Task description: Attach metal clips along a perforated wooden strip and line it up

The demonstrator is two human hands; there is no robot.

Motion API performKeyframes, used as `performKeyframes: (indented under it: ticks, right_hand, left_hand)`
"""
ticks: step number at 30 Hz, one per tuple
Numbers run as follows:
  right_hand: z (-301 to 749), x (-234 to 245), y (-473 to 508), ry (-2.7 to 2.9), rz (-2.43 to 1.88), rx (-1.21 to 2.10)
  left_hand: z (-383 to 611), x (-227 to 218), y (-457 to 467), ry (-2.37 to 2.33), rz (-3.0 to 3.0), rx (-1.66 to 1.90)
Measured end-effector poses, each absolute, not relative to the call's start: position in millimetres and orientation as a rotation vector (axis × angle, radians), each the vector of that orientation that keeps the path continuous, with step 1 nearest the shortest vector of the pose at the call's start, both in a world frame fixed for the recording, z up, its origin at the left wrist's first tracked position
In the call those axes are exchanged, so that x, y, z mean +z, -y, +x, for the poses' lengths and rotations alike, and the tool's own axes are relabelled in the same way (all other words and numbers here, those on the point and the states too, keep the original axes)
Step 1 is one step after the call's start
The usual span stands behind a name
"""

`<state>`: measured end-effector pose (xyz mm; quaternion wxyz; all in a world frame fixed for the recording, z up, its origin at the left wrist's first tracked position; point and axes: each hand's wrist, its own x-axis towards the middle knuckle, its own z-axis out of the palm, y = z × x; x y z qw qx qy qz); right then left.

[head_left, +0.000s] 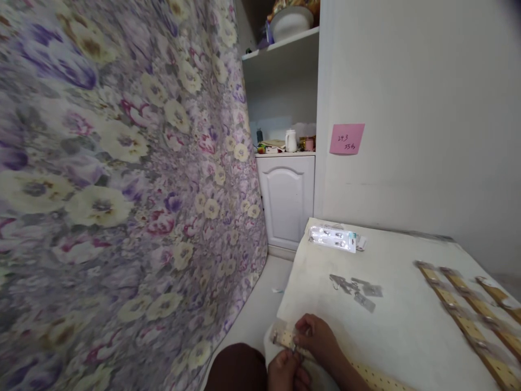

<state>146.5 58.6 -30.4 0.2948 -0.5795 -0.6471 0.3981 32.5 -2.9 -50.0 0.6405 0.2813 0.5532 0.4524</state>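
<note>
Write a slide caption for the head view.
Left hand and right hand hold a tan perforated strip at the white table, beside a purple floral curtain.

- A room in a home, used for small handwork.
- Floral curtain (122, 179) hangs along one side.
- White cabinet (287, 198) carries a jug (290, 140) and household clutter; a bowl (291, 21) sits on the shelf (280, 49) above.
- Pink sticky note (347, 139) on the wall.

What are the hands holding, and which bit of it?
A yellow strip with holes, held at its left end. The right hand pinches it from above, the left hand from below. The exact finger hold is too blurred to tell.
</note>
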Motion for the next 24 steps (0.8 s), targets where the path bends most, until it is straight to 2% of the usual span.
performKeyframes:
  ticks: [11, 18, 24]
  right_hand:
    - [146, -33, -63, 1.724, -1.558, 1.091]
    - [148, -34, -58, 1.717, -1.518, 0.988]
    - [156, -28, -57, 1.647, -1.427, 0.923]
  left_hand:
    - [28, -54, 4, -1.291, 0.734, 1.017]
    - [25, -63, 4, -1.293, 0.777, 1.012]
    - [27, -54, 9, -1.313, 0.782, 0.99]
